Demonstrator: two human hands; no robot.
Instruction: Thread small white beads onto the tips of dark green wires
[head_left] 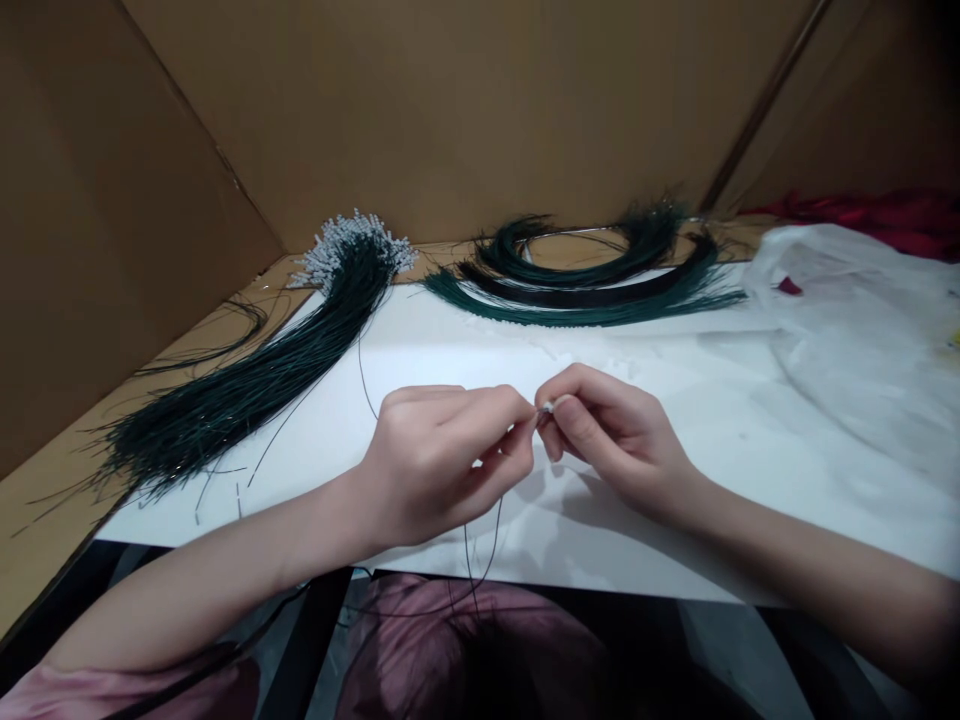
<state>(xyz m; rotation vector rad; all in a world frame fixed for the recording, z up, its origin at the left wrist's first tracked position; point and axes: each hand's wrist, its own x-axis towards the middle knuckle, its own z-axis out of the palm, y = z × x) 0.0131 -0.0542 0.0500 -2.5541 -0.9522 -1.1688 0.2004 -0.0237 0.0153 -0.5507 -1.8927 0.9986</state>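
Over the white sheet (675, 540), my two hands meet with fingertips almost touching. My left hand (442, 455) is closed in a pinch on a thin dark wire (498, 520), which trails below it toward my lap. Between the thumb and forefinger of my right hand (626, 425) is a small white tip (548, 408), apparently on the same wire; fingers hide most of it. To the left lies a thick bundle of dark green wires (255, 390), its far end covered in white beaded tips (352, 245).
Curved bundles of green wire (600, 312) lie behind my hands. A translucent plastic bag (862, 330) is spread at right, with red material (862, 215) behind it. Cardboard walls (480, 110) enclose the back and sides. Loose wires (217, 345) lie at left.
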